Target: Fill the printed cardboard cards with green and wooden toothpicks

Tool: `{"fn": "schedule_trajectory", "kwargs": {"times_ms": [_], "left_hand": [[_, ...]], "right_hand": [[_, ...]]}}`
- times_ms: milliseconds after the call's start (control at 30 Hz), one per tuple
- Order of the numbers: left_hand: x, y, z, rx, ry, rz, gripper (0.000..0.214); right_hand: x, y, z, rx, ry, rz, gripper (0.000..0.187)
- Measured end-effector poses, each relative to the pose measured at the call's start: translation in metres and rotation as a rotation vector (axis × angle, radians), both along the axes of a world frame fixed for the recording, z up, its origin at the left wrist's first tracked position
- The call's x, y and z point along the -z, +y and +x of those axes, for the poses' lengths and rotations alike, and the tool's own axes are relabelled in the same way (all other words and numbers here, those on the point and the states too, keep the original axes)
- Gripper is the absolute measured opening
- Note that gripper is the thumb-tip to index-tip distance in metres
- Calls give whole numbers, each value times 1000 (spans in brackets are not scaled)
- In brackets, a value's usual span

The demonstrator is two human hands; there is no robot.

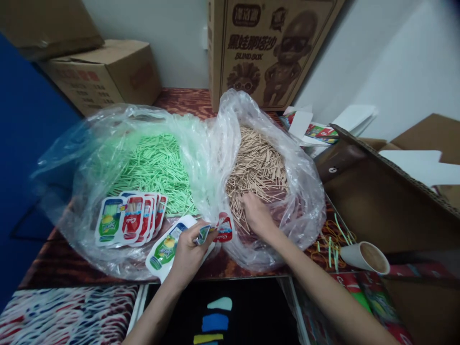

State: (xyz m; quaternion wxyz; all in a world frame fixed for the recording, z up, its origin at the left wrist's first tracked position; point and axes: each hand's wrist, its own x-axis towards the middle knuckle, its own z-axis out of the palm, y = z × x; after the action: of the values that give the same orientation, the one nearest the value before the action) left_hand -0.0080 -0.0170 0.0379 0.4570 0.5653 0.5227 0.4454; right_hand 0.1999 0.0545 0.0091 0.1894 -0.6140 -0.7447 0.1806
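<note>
My left hand (189, 251) is closed around a small stack of printed sachets (168, 247), green-labelled and red-labelled, just in front of the bags. My right hand (256, 214) reaches into a clear plastic bag (305, 191) of tan wooden sticks (257, 163), fingers curled down into the pile; what they pinch is hidden. To the left, a second clear bag (82, 158) holds green sticks (154, 165). A fanned row of several filled sachets (131, 219) lies on that bag's front.
A printed cardboard box (269, 48) stands behind the bags; more boxes (104, 72) at back left. An open carton (388, 191) fills the right. A tipped paper cup (364, 256), rubber bands (327, 242) and loose sachets (319, 133) lie nearby. A blue panel (21, 143) borders the left.
</note>
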Motion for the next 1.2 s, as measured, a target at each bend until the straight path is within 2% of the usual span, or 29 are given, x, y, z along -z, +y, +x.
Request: {"fn": "schedule_trajectory", "kwargs": {"times_ms": [67,167,200,267,367,567,667,800,933,1033,1100,1200], "left_hand": [[1,0,0,30,2,9,14],[4,0,4,79,3,-9,17],[4,0,6,92,5,-18,18],[6,-1,9,113,9,-37,20],[7,-1,12,124,-10,-84,21],[4,1,13,136,-142,-214,20],[5,1,12,129,-159,-240,19],[7,2,12,91,-134,-203,17],[6,3,10,3,-64,-121,19],[3,2,6,-22,-21,-67,19],[0,1,3,-21,-9,-43,19],[-5,-2,-1,-34,-14,-26,18]], "right_hand": [[-7,2,7,95,463,-116,12],[-31,-1,8,53,1100,-411,15],[-40,-2,5,12,1221,-468,20],[-58,-4,-2,-49,1344,-486,23],[-73,-6,-17,-78,1429,-452,11],[-71,-12,-32,-22,1426,-528,20],[-70,-19,-30,-59,1398,-582,23],[-77,-28,-28,-113,1318,-607,20],[-82,-35,-30,-187,1102,-617,18],[-84,-40,-30,-197,998,-491,24],[-85,-44,-31,-164,921,-320,26],[-85,-49,-34,-181,684,-84,17]]}}
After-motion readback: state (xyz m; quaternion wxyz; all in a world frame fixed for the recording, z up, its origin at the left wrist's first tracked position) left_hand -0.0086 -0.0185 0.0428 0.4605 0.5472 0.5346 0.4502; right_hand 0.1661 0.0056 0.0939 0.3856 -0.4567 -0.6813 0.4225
